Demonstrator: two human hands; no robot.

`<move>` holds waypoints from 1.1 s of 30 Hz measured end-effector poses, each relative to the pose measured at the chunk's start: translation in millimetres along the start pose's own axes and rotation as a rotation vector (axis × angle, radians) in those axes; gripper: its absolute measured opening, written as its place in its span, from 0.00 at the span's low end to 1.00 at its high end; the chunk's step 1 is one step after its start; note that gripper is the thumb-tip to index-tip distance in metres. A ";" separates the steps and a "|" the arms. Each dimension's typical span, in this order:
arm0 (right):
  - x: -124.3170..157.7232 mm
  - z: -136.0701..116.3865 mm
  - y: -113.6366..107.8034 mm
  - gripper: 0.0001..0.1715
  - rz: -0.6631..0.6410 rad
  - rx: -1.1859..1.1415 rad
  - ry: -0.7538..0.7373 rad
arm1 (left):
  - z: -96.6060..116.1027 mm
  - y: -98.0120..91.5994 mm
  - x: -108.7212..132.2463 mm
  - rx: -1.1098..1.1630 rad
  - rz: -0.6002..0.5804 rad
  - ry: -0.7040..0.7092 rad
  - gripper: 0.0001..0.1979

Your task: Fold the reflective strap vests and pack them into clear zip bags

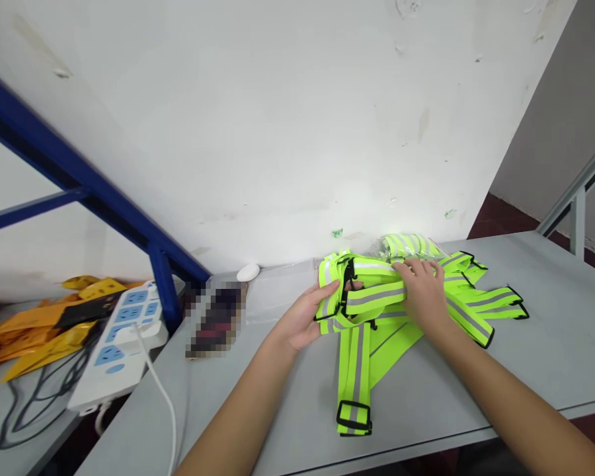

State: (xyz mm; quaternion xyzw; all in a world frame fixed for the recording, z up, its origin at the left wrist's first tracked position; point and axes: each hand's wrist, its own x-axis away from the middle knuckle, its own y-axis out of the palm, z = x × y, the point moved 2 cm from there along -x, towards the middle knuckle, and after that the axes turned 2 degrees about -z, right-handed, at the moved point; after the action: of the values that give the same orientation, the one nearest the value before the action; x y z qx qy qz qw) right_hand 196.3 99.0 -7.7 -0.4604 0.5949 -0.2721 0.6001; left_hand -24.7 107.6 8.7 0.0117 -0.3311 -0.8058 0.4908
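Note:
A neon yellow-green reflective vest [391,314] made of elastic straps with grey stripes and black buckles lies loosely spread on the grey table. My left hand [310,316] grips a folded bundle of its straps at the left end, thumb on top and fingers partly hidden behind. My right hand [424,294] is closed over straps near the middle, its fingertips curled on the upper edge. One strap with a black slider buckle [354,416] hangs toward the table's front edge. More strap ends fan out to the right of my right hand.
Behind the vest, a clear plastic package [411,246] holds more neon straps against the wall. A clear plastic bag [280,291], a white oval object [248,272] and a pixelated item [218,320] lie left. Farther left are a white power strip [121,340], its cable and yellow packets [54,327].

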 end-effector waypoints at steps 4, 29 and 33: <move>1.7 30.3 -6.6 0.37 -0.016 0.035 0.039 | -3.3 -10.6 -5.9 -0.063 0.005 -0.011 0.18; 78.8 149.3 -18.0 0.29 -0.253 0.358 -0.187 | -7.7 -32.5 -13.0 -0.354 0.097 -0.128 0.16; 70.3 154.6 -24.2 0.25 -0.285 0.337 -0.135 | -6.4 -27.9 -12.4 -0.366 0.126 -0.124 0.16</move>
State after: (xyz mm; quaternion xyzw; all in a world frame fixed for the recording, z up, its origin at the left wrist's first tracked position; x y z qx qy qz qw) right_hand 360.9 62.6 -39.4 -0.4501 0.4286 -0.4180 0.6626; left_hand -38.0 122.5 -15.3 -0.1479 -0.2088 -0.8193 0.5132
